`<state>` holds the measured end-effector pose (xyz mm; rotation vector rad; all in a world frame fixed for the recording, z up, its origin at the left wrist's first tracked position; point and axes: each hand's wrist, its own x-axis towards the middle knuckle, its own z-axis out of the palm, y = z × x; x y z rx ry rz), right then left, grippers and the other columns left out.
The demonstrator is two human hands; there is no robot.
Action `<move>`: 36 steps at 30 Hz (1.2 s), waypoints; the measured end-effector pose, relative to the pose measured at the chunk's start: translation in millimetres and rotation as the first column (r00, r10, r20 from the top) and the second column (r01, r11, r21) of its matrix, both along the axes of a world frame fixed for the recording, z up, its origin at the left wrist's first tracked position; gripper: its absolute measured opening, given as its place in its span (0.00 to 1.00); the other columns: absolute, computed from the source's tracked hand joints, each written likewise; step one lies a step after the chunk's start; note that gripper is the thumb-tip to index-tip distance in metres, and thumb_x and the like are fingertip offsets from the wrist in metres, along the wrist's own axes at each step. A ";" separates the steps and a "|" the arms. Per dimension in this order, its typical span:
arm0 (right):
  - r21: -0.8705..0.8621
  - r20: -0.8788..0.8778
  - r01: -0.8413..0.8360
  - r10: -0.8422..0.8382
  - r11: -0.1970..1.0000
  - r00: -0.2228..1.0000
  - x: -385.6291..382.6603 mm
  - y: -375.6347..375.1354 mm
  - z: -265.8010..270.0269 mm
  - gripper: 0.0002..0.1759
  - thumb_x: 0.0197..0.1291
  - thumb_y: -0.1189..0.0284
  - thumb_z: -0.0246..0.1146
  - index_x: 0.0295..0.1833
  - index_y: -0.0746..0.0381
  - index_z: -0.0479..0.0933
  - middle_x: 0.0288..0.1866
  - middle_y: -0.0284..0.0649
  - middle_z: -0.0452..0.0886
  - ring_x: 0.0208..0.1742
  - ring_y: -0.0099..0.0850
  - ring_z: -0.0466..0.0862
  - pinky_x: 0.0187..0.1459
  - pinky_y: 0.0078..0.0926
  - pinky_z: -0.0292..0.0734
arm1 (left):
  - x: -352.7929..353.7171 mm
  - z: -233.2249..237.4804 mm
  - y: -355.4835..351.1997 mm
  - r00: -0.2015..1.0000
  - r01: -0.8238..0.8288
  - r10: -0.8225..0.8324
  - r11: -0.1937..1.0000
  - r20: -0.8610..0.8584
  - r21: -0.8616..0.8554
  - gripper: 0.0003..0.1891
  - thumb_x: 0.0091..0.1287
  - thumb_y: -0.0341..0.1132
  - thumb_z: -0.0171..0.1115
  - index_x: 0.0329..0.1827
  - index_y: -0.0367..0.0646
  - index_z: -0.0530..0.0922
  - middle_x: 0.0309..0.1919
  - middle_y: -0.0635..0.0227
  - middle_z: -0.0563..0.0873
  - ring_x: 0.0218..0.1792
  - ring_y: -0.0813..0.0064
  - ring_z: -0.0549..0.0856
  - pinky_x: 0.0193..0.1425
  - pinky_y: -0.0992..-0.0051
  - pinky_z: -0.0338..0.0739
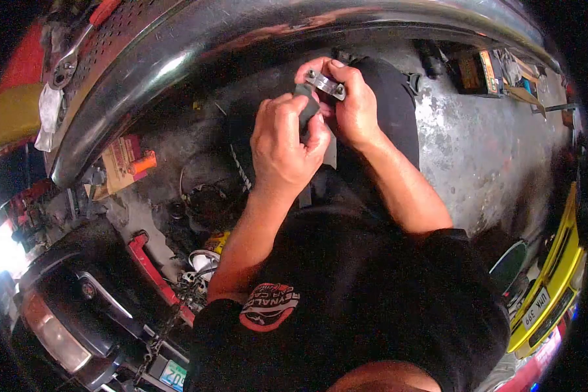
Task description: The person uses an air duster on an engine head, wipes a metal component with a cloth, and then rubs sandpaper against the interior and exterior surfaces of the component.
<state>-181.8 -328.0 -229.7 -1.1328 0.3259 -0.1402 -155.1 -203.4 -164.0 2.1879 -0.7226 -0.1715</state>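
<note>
My left hand point(286, 140) pinches a folded dark grey-green sheet point(309, 110) that looks like sandpaper, between thumb and fingers. My right hand point(356, 108) is closed around a small shiny metal bracket point(325, 84), slightly curved, with a bolt or hole at each end. The sheet lies close against the lower left end of the bracket; whether it touches the metal cannot be made out. Both hands are together above my dark-trousered leg point(398, 124), and some right-hand fingers are hidden behind the bracket.
A black bumper-like curved panel point(176, 62) arches over my hands. On the left, a ratchet point(65, 68) lies on a perforated surface, with a cardboard piece point(119, 163) and an orange object point(143, 162) below it. A red bar point(151, 268) and yellow car bumper point(549, 287) flank me.
</note>
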 end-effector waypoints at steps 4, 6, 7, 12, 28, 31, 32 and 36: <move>0.135 -0.032 -0.009 0.014 0.991 0.999 -1.7 4.1 2.6 0.26 0.70 0.56 0.39 0.41 0.61 0.79 0.26 0.32 0.75 0.26 0.20 0.70 0.27 0.18 0.65 | 1.5 -55.2 12.8 0.985 0.021 0.025 0.965 0.169 -0.260 0.10 0.60 0.24 0.61 0.43 0.37 0.73 0.37 0.54 0.80 0.35 0.53 0.80 0.42 0.61 0.75; 0.140 -0.029 0.015 -0.011 0.990 1.000 -2.1 4.7 2.9 0.26 0.68 0.55 0.42 0.42 0.65 0.78 0.24 0.33 0.73 0.21 0.21 0.65 0.24 0.21 0.61 | 1.0 -75.2 15.9 0.989 0.001 0.061 0.908 0.135 -0.419 0.05 0.64 0.26 0.59 0.40 0.37 0.73 0.36 0.56 0.82 0.35 0.60 0.81 0.42 0.65 0.75; 0.141 -0.026 0.026 -0.023 0.990 0.999 -1.2 4.5 3.2 0.26 0.67 0.55 0.44 0.43 0.67 0.77 0.23 0.34 0.72 0.18 0.21 0.62 0.22 0.22 0.58 | -2.9 -65.4 17.5 0.996 -0.084 0.060 0.900 -0.068 -0.429 0.04 0.66 0.27 0.58 0.39 0.37 0.73 0.37 0.58 0.83 0.35 0.64 0.82 0.42 0.67 0.76; 0.203 0.030 0.120 -0.129 0.972 0.991 0.3 1.1 -6.0 0.24 0.68 0.58 0.42 0.40 0.64 0.77 0.27 0.34 0.77 0.25 0.23 0.70 0.29 0.21 0.64 | 8.0 -48.5 21.3 0.829 -0.280 -0.118 0.758 -0.546 -0.589 0.05 0.73 0.29 0.52 0.41 0.37 0.74 0.35 0.61 0.86 0.33 0.77 0.84 0.41 0.73 0.79; 0.186 -0.238 -0.085 0.129 0.979 0.963 3.3 9.1 -4.9 0.22 0.71 0.61 0.47 0.50 0.69 0.75 0.34 0.38 0.81 0.35 0.28 0.77 0.40 0.26 0.71 | 16.3 -84.5 27.8 0.934 -0.349 0.292 0.868 -0.205 -0.354 0.05 0.66 0.24 0.62 0.41 0.37 0.74 0.31 0.60 0.83 0.33 0.77 0.82 0.40 0.73 0.76; -0.049 -0.231 -0.210 0.193 0.977 0.954 2.1 5.9 -14.0 0.22 0.73 0.62 0.46 0.49 0.71 0.76 0.37 0.38 0.81 0.39 0.27 0.77 0.46 0.26 0.72 | 18.5 -81.9 32.5 0.944 -0.325 0.287 0.894 -0.164 -0.308 0.04 0.67 0.26 0.62 0.40 0.37 0.75 0.29 0.59 0.83 0.32 0.72 0.83 0.38 0.72 0.76; -0.133 -0.132 -0.181 0.164 0.974 0.978 1.0 7.9 -17.0 0.22 0.74 0.62 0.45 0.47 0.71 0.76 0.38 0.38 0.81 0.40 0.27 0.77 0.47 0.26 0.71 | 19.4 -82.5 32.0 0.944 -0.328 0.302 0.898 -0.129 -0.294 0.04 0.68 0.27 0.62 0.40 0.38 0.75 0.29 0.59 0.83 0.31 0.71 0.83 0.38 0.72 0.76; -0.504 0.130 -0.110 0.202 0.856 0.971 -7.9 18.1 -20.8 0.24 0.77 0.63 0.44 0.42 0.72 0.77 0.42 0.39 0.77 0.44 0.27 0.77 0.51 0.26 0.70 | 17.5 -84.6 24.1 0.916 -0.402 0.390 0.886 -0.097 -0.232 0.05 0.67 0.28 0.62 0.39 0.39 0.75 0.29 0.54 0.83 0.31 0.56 0.84 0.37 0.65 0.77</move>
